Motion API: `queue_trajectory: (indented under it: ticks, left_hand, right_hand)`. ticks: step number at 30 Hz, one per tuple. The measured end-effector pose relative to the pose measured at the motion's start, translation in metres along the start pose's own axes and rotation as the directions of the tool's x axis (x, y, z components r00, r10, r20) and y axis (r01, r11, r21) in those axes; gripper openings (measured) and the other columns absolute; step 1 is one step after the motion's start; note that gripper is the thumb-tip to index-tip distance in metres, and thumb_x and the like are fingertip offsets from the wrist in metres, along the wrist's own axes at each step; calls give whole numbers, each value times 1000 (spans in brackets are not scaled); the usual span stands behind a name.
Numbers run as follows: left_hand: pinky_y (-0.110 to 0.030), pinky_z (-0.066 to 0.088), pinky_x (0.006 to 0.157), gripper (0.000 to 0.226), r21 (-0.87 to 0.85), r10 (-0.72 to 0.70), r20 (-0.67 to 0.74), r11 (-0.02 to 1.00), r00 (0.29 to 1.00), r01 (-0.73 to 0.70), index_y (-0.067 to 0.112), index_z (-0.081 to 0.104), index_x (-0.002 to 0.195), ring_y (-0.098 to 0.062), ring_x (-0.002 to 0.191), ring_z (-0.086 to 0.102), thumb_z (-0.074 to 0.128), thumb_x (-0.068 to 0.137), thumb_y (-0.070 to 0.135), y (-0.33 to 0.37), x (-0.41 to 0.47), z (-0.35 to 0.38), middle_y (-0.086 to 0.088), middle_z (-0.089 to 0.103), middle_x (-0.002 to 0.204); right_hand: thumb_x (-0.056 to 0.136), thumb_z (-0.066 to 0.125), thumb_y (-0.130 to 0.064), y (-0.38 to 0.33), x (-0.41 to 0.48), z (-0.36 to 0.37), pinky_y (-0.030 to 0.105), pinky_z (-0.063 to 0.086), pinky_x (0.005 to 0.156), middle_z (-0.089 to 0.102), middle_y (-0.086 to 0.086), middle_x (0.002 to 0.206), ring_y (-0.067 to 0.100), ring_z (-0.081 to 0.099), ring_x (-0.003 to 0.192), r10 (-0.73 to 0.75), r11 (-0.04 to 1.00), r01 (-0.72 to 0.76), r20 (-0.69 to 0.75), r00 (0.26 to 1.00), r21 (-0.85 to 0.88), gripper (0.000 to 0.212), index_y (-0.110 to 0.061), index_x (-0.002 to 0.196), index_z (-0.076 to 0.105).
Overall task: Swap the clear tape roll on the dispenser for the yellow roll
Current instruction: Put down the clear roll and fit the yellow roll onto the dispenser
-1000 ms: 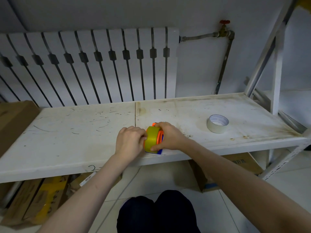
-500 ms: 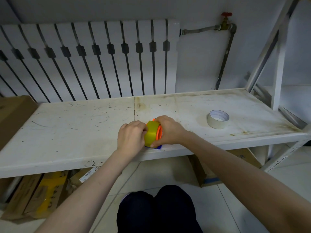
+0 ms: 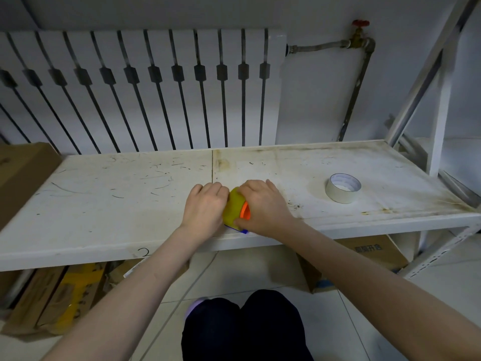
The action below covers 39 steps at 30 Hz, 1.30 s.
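Observation:
The yellow tape roll [image 3: 233, 208] stands on edge near the front edge of the white shelf [image 3: 104, 204], on the dispenser's orange hub [image 3: 245, 211]; a blue corner of the dispenser [image 3: 244, 231] shows under it. My left hand [image 3: 204, 208] presses against the roll's left side with its fingers curled. My right hand [image 3: 263, 205] grips the dispenser from the right and hides most of it. The clear tape roll [image 3: 342, 187] lies flat on the shelf, well to the right of both hands.
A white radiator [image 3: 145, 87] and a pipe with a red valve [image 3: 360, 23] stand behind the shelf. A slanted metal frame [image 3: 426, 82] rises at the right. Cardboard boxes [image 3: 26, 173] sit at the left and under the shelf. My knees [image 3: 242, 327] are below.
Both hands stay on the yellow roll and dispenser at the same spot. My right hand has shifted further over the dispenser, covering more of the orange hub. The camera tilted slightly.

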State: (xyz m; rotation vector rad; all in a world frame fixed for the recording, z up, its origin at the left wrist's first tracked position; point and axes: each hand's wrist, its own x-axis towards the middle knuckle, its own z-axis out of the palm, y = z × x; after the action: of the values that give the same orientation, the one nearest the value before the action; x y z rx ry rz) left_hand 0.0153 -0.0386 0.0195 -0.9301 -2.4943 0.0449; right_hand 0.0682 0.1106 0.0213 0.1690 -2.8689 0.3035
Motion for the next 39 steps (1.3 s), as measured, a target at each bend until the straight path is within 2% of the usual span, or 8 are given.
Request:
queue_trajectory:
  ticks: [4,15,18,25,28,30,33,39]
  left_hand:
    - [-32,44,56,26,-41,-57,31,997,998,58,11,60,71,-27,62,60,69,50,-1,1,-3,1,-6,60,67]
    - [-30,44,53,33,-69,-101,24,992,995,103,11,57,68,-26,56,57,71,40,0,10,-31,4,-4,57,63]
    - [-32,45,53,34,-109,-147,8,983,989,147,12,57,70,-26,58,59,71,41,0,12,-31,2,-4,57,65]
    - [-31,39,59,15,-341,-235,-75,919,969,196,12,56,74,-28,66,60,57,64,1,13,-29,0,-4,59,71]
    - [-36,44,67,15,-596,-368,-20,751,930,284,6,58,94,-32,81,61,54,79,1,14,-30,0,-12,62,92]
    - [-39,48,83,39,-672,-372,116,654,921,348,2,50,122,-30,103,60,56,83,8,17,-35,-2,-15,58,117]
    - [-37,50,90,78,-580,-332,237,706,913,407,9,37,140,-24,114,57,69,73,34,26,-35,-6,-8,52,133]
    - [-34,53,68,32,-559,-409,81,736,909,382,25,71,96,-21,83,65,68,66,35,32,-18,-18,1,73,89]
  right_hand:
    - [71,59,-46,-9,-11,7,51,30,108,68,6,106,27,59,111,-32,996,14,-207,978,-88,46,-12,102,68]
    - [71,64,-46,-23,1,-8,52,26,110,71,7,97,26,59,111,9,954,-33,-81,997,-298,41,-10,90,70]
    - [66,60,-38,-26,-2,3,38,46,89,69,1,79,23,64,86,-67,971,22,-180,981,-240,27,-15,76,69]
    - [70,50,-31,-27,-3,8,21,35,51,58,-4,61,18,56,58,-71,996,49,-336,939,-74,23,-21,57,67]
    - [73,48,-28,-27,-2,9,25,41,44,59,-3,64,19,57,60,-73,996,53,-302,951,-76,23,-18,61,63]
    - [74,46,-25,-27,-1,8,27,41,42,60,-3,66,19,58,62,-20,998,2,-294,956,-61,21,-17,64,62]
    - [84,48,-20,-28,2,3,33,43,49,63,3,78,23,60,74,88,996,-94,-276,957,-8,18,-12,77,63]
    - [95,38,-22,-31,5,-7,35,45,70,64,7,98,24,57,90,222,969,-201,-147,964,145,24,-9,97,58]
